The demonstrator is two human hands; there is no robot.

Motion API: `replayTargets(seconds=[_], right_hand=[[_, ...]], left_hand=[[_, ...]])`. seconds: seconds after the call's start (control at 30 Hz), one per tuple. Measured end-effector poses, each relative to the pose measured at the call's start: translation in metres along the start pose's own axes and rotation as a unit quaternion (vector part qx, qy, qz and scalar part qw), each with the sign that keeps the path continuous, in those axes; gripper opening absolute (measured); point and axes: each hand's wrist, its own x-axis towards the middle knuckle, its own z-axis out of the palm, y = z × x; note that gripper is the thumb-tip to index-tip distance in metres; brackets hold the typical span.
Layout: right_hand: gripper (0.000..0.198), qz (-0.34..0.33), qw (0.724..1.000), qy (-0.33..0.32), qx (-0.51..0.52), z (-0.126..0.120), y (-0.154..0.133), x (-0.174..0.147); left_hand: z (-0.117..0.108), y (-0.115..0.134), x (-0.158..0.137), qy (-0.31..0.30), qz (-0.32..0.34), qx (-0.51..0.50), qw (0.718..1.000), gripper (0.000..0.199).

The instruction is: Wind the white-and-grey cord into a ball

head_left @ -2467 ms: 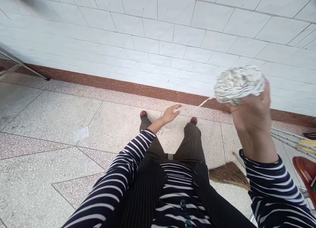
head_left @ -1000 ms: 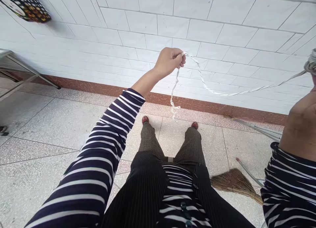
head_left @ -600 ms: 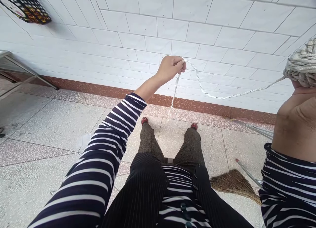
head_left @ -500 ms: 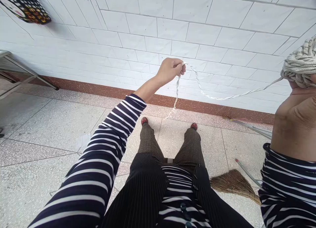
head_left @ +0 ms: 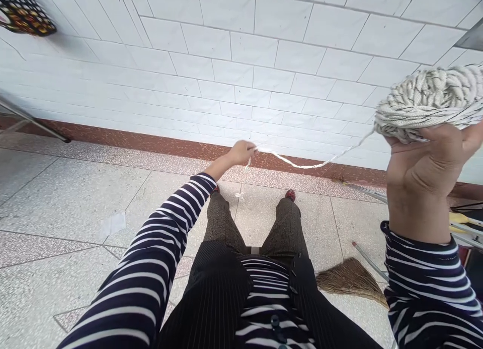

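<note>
A single head-worn camera looks forward and steeply down over the wearer's own black pinstriped garment (head_left: 211,298), which takes up the bottom centre. It faces a white tiled wall (head_left: 283,24) across the top, whose tiles shrink toward the pale speckled stone floor (head_left: 30,198). Brown woven trousers (head_left: 222,223) run foreshortened away to small red shoes (head_left: 290,194). The right grip (head_left: 426,167), under a thick grey-white rope coil (head_left: 426,102) cropped by the frame's right edge, sits much nearer the lens than the left grip (head_left: 241,151).
</note>
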Motion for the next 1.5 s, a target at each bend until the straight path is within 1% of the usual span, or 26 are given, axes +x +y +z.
replayTargets(seconds=[0.03, 0.07, 0.13, 0.2, 0.27, 0.37, 0.43, 0.53, 0.6, 0.73, 0.8, 0.87, 0.97, 1.07, 1.2, 1.3, 1.37, 1.4, 1.47, 1.5], right_hand=[[0.054, 0.007, 1.000, -0.021, 0.016, 0.006, -0.001, -0.004], [0.046, 0.025, 0.998, -0.040, 0.032, 0.011, -0.001, -0.008], [0.040, 0.095, 0.992, -0.065, 0.056, 0.020, 0.005, -0.017], [0.041, 0.175, 0.980, -0.075, 0.065, 0.026, 0.019, -0.024], [0.043, 0.234, 0.967, -0.086, 0.057, 0.030, 0.035, -0.032], [0.042, 0.275, 0.953, -0.124, 0.027, 0.036, 0.058, -0.044], [0.041, 0.290, 0.944, -0.157, 0.011, 0.039, 0.067, -0.051], [0.042, 0.304, 0.936, -0.178, 0.000, 0.042, 0.073, -0.060], [0.044, 0.309, 0.934, -0.180, -0.001, 0.042, 0.073, -0.063], [0.045, 0.318, 0.933, -0.170, 0.002, 0.039, 0.072, -0.065], [0.046, 0.325, 0.932, -0.161, 0.003, 0.037, 0.072, -0.064], [0.047, 0.326, 0.933, -0.152, 0.006, 0.035, 0.072, -0.061], [0.047, 0.308, 0.941, -0.141, 0.011, 0.031, 0.074, -0.057], [0.045, 0.295, 0.944, -0.147, 0.004, 0.029, 0.072, -0.055], [0.042, 0.295, 0.942, -0.159, 0.001, 0.033, 0.062, -0.060], [0.045, 0.288, 0.944, -0.160, 0.001, 0.035, 0.059, -0.062], [0.051, 0.263, 0.951, -0.162, -0.023, 0.032, 0.067, -0.059], [0.054, 0.235, 0.957, -0.162, -0.048, 0.029, 0.075, -0.056], [0.060, 0.159, 0.966, -0.163, -0.126, 0.021, 0.093, -0.049], [0.063, 0.121, 0.963, -0.165, -0.178, 0.015, 0.103, -0.046]], left_hand=[[0.009, -0.009, -0.004, -0.004, -0.028, 0.041, 0.999, 0.025], [0.018, -0.015, -0.008, -0.004, -0.040, 0.067, 0.997, 0.028], [0.035, -0.015, -0.019, -0.005, -0.027, 0.068, 0.997, 0.033], [0.051, -0.001, -0.029, -0.010, 0.015, 0.005, 1.000, 0.033], [0.065, 0.022, -0.037, 0.001, 0.073, -0.088, 0.993, 0.034], [0.083, 0.053, -0.039, 0.029, 0.162, -0.227, 0.960, 0.037], [0.092, 0.065, -0.036, 0.053, 0.180, -0.272, 0.944, 0.034], [0.100, 0.067, -0.033, 0.097, 0.151, -0.272, 0.945, 0.018], [0.101, 0.064, -0.035, 0.102, 0.143, -0.261, 0.949, 0.017], [0.094, 0.056, -0.045, 0.091, 0.160, -0.232, 0.955, 0.027], [0.091, 0.051, -0.051, 0.088, 0.164, -0.214, 0.959, 0.028], [0.092, 0.045, -0.055, 0.070, 0.172, -0.197, 0.963, 0.028], [0.099, 0.030, -0.060, 0.036, 0.177, -0.152, 0.972, 0.028], [0.106, 0.012, -0.060, 0.022, 0.143, -0.132, 0.981, 0.026], [0.111, -0.011, -0.054, -0.016, 0.062, -0.190, 0.980, 0.022], [0.114, -0.021, -0.054, -0.038, 0.024, -0.209, 0.977, 0.020], [0.116, -0.025, -0.059, -0.039, 0.011, -0.206, 0.978, 0.021], [0.118, -0.027, -0.064, -0.043, 0.002, -0.202, 0.978, 0.021], [0.121, -0.031, -0.076, -0.063, -0.020, -0.193, 0.979, 0.021], [0.123, -0.034, -0.083, -0.077, -0.033, -0.188, 0.979, 0.020]])
